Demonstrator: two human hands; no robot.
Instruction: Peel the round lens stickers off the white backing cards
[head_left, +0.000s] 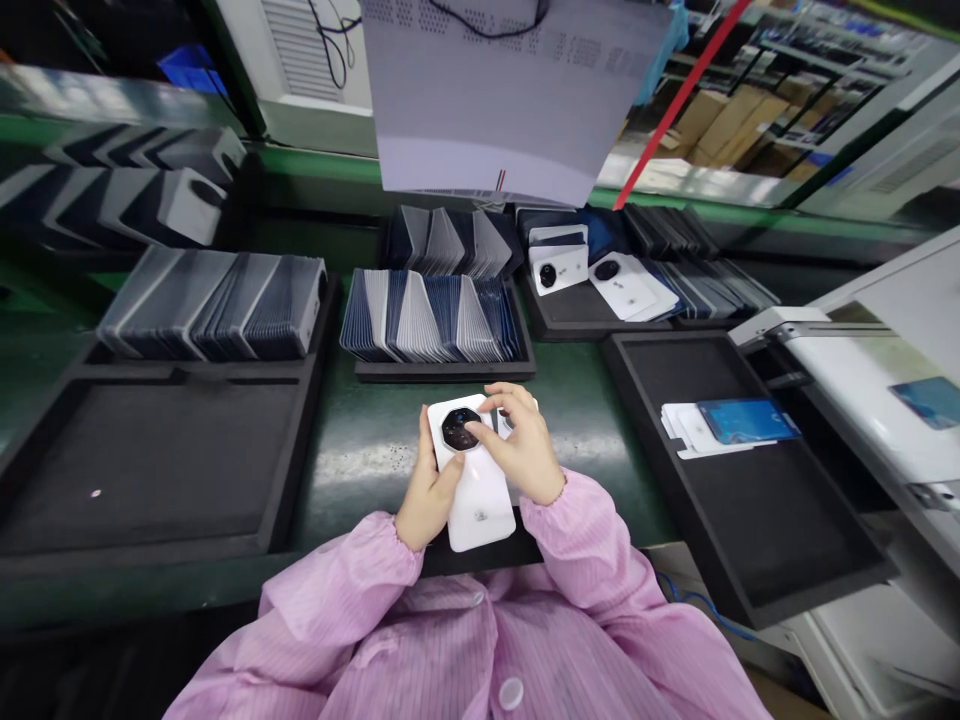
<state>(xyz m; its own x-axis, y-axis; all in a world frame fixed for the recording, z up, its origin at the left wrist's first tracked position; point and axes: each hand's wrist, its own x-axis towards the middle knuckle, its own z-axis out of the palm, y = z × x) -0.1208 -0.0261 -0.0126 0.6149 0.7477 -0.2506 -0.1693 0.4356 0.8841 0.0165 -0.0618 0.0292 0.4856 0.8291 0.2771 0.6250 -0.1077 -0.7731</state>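
Observation:
A white phone back cover (480, 500) with a dark octagonal camera ring lies in front of me above the green bench. My left hand (426, 495) grips its left edge from below. My right hand (517, 445) rests on its upper right, with fingertips touching the dark camera ring (460, 428). Both sleeves are pink.
Black foam trays surround the spot: one bare-bottomed (150, 460) at left, one at right holding a blue-filmed part (746, 420) on white sheets. Rows of upright covers (435, 315) stand behind, with white covers (559, 265) further back. A white machine (862, 380) sits at right, a paper sheet (510, 90) hangs above.

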